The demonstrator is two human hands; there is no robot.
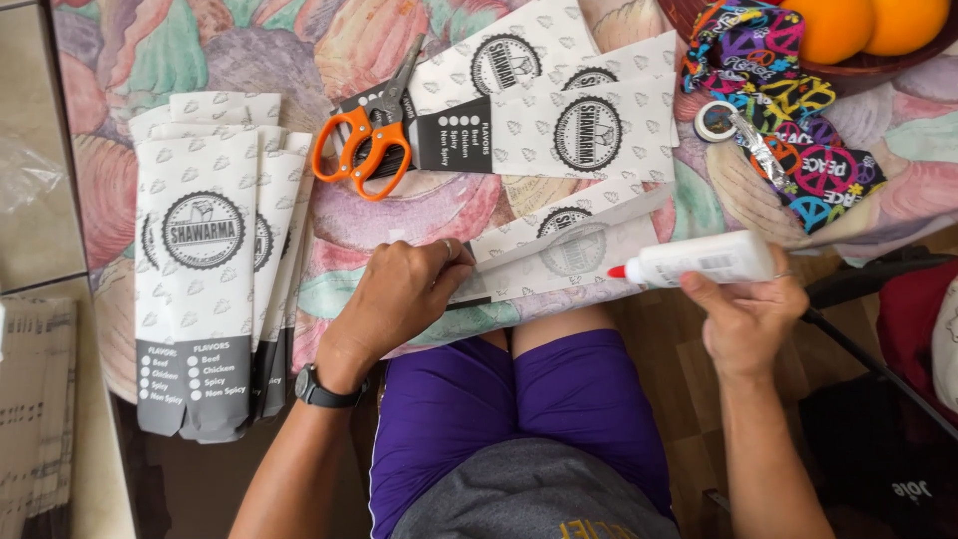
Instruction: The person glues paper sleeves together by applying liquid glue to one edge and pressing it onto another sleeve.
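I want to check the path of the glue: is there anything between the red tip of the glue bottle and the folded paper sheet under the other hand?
Nothing visible. The glue bottle in the right hand points its tip at the paper sheet that the left hand presses down; only bare paper lies between them.

Paper bags, scissors and glue laid out across the table

A stack of finished bags [205, 289] lay at the table's left edge, with scissors [366, 135] just to its right, resting on flat sheets [559, 120] spread toward the far side. Near the front edge, the left hand [399, 299] pressed on a folded sheet [569, 262]; the right hand [743, 314] held a glue bottle [699, 262] just right of it. A lanyard [788, 120] and a bowl of oranges [863, 30] lay at the far right.
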